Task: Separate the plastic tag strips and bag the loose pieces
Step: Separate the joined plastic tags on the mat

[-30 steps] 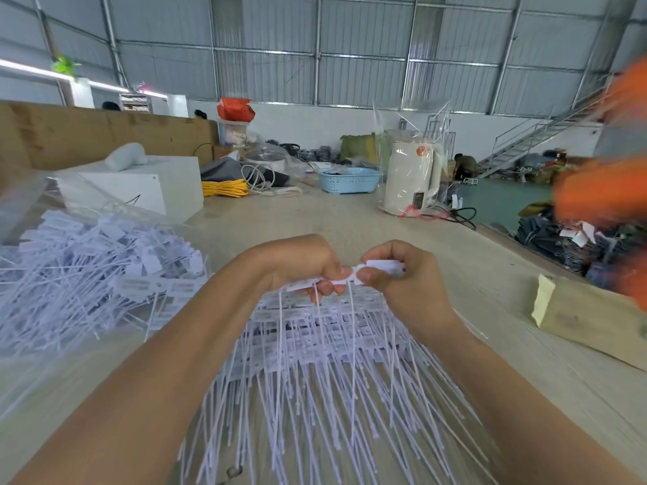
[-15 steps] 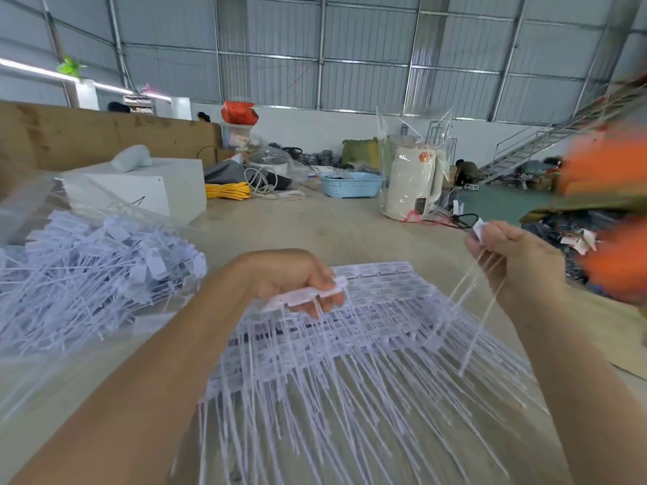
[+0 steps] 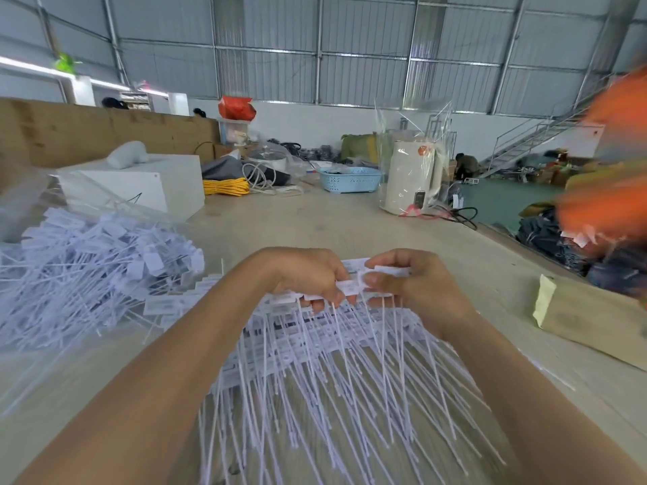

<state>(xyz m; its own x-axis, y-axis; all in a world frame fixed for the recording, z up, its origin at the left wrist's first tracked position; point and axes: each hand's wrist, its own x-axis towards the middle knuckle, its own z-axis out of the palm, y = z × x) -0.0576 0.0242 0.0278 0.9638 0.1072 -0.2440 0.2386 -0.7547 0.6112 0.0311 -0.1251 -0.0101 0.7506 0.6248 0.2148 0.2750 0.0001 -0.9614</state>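
A stack of white plastic tag strips (image 3: 336,358) lies on the wooden table in front of me, tails fanning toward me. My left hand (image 3: 308,274) grips the header row of the top strip (image 3: 346,287) from the left. My right hand (image 3: 413,285) pinches the same strip's tag heads from the right, thumbs nearly touching. A clear plastic bag with a heap of loose separated tags (image 3: 87,271) lies at the left, its mouth facing the stack.
A white box (image 3: 140,189) stands behind the bag. Farther back are yellow cable (image 3: 225,186), a blue basket (image 3: 350,179) and a bagged white kettle (image 3: 409,176). A yellow-taped cardboard block (image 3: 588,322) lies at right. A person's blurred orange sleeve (image 3: 602,204) moves at far right.
My right hand, which had pulled away to the right with torn-off tags, has come back to the strip in my left hand. The torn-off tags are no longer in it.
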